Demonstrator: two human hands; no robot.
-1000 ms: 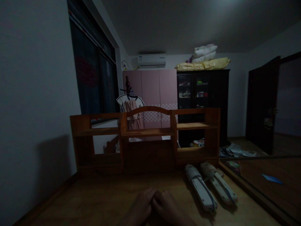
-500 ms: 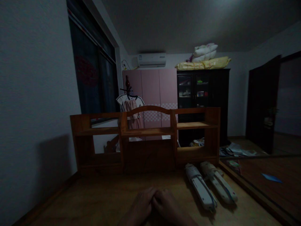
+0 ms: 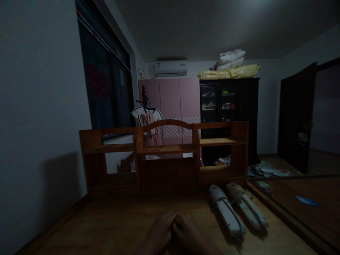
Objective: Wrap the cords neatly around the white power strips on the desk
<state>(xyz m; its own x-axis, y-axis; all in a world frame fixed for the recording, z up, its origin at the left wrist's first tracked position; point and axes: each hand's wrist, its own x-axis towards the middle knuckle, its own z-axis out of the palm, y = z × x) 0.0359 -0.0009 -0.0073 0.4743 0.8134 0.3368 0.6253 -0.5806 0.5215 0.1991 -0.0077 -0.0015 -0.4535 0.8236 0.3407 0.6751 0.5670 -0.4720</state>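
Observation:
In a dim room my left hand (image 3: 158, 233) and my right hand (image 3: 189, 232) rest together on a wooden desk (image 3: 106, 226), fingers curled and pressed against each other at the bottom centre. Whether anything lies between them is hidden in the dark. To their right, two long white devices (image 3: 227, 215) (image 3: 247, 205) lie side by side on the desk, apart from both hands.
A low wooden shelf unit (image 3: 164, 156) stands along the desk's back edge. A white wall runs close on the left. Beyond are a pink wardrobe (image 3: 172, 102), a dark cabinet (image 3: 228, 106) with bedding on top, an air conditioner (image 3: 171, 68) and a dark door (image 3: 296, 117).

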